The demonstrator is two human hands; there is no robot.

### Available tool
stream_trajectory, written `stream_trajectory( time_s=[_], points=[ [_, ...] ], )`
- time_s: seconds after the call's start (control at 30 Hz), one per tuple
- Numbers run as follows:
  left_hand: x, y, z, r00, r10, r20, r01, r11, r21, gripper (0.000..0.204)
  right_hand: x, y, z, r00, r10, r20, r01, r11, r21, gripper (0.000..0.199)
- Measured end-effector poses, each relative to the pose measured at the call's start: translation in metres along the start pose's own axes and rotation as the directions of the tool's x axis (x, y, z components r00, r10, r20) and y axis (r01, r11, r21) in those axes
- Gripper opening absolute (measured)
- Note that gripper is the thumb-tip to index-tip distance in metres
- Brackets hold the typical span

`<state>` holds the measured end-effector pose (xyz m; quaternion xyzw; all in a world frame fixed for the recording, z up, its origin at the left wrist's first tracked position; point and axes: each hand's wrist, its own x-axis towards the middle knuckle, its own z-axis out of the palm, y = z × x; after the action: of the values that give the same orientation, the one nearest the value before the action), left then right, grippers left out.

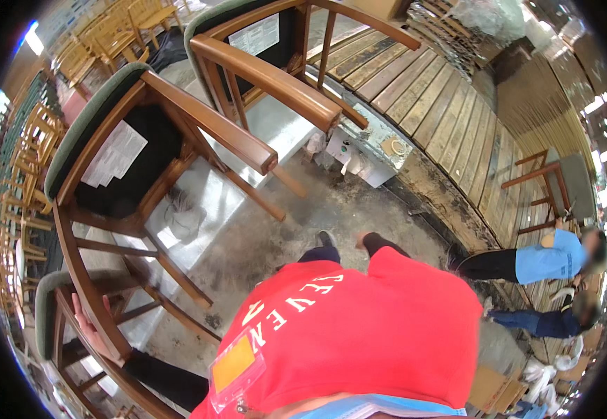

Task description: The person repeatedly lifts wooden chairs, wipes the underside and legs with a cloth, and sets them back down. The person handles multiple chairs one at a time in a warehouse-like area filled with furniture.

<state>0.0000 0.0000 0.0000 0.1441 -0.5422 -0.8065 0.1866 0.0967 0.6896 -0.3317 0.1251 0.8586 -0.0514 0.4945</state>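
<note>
A wooden chair [88, 286] with a green-grey padded seat lies tipped at my left, its black underside and white label facing me. My left hand [88, 328] is at its curved wooden rail, which passes between the thumb and the fingers and covers part of the palm. Dark sleeve runs down to what looks like my right hand [363, 240], in front of my red shirt; its fingers are too small to make out. A second tipped chair [268, 77] stands farther ahead, and another chair [52, 283] sits partly hidden behind the first.
A slatted wooden platform [429, 105] runs along the right, with a metal control box [366, 159] at its near edge. Two people, one in a blue shirt [548, 257], work at the right near another chair [551, 185]. Many bare chair frames [34, 185] are stacked at far left.
</note>
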Motion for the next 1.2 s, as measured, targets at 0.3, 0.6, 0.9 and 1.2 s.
stream_trajectory(
  time_s=[0.3,0.6,0.9,1.2],
  points=[
    [-0.143,-0.224,0.096,0.824,-0.565,-0.040,0.563,0.808,0.176,0.035,0.025,0.060,-0.139,0.807,-0.300,-0.509,0.530,0.748,0.400,0.048],
    [-0.140,-0.176,0.455,0.809,-0.175,0.561,0.384,0.880,-0.279,0.068,-0.011,0.057,-0.339,0.615,-0.460,-0.640,0.762,0.138,0.633,0.039],
    [-0.082,-0.206,0.515,0.843,-0.413,0.345,0.515,0.805,-0.293,0.023,-0.043,0.077,-0.435,0.585,-0.623,-0.520,0.708,0.079,0.702,0.040],
    [-0.156,-0.258,0.647,0.720,-0.567,0.399,0.693,0.603,-0.394,0.031,-0.020,-0.002,-0.600,0.634,-0.583,-0.508,0.571,-0.091,0.816,0.067]
  ],
)
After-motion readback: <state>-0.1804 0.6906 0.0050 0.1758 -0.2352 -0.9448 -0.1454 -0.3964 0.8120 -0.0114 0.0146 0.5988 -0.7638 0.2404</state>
